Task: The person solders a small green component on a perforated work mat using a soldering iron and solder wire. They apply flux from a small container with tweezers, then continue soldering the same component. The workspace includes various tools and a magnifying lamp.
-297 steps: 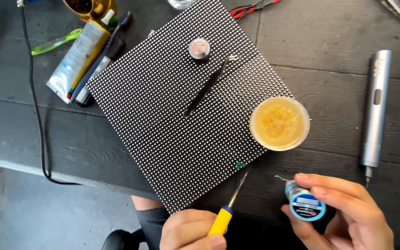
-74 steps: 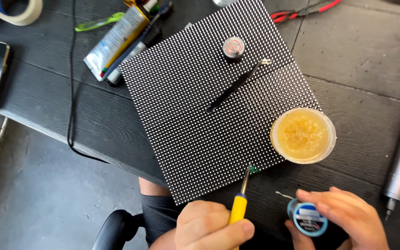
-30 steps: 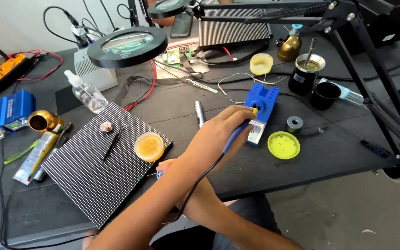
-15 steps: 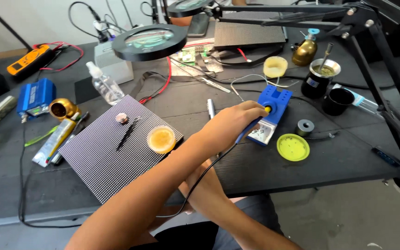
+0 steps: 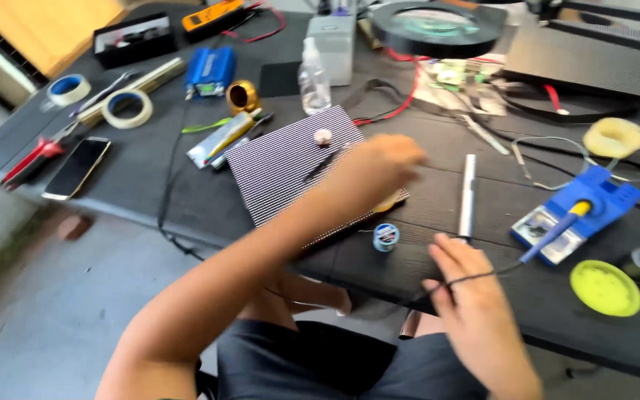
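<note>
We are leaning over a dark workbench point(image 5: 187, 200), and everything here is placed against the dotted LED panel point(image 5: 283, 167) lying near its front edge. Far left of the panel, a phone point(image 5: 77, 167) and two tape rolls point(image 5: 127, 108) are sitting close to the bench's left corner. Our left hand point(image 5: 379, 167) is reaching across the panel's right end, blurred in motion, so we cannot tell whether it is clenched or loose; it is covering the small round tin point(image 5: 388, 201) at the panel's right corner. Just right of the panel, a small blue solder spool point(image 5: 385, 237) is lying untouched near the front edge. Our right hand point(image 5: 468, 285) is hovering over that front edge, fingers loosely curled, with a thin black cord point(image 5: 483, 276) crossing its knuckles toward the soldering iron point(image 5: 553, 230) parked in a blue stand point(image 5: 579, 211). Between panel and stand, a silver pen-shaped driver point(image 5: 467, 194) is lying in a bare strip of bench.
</note>
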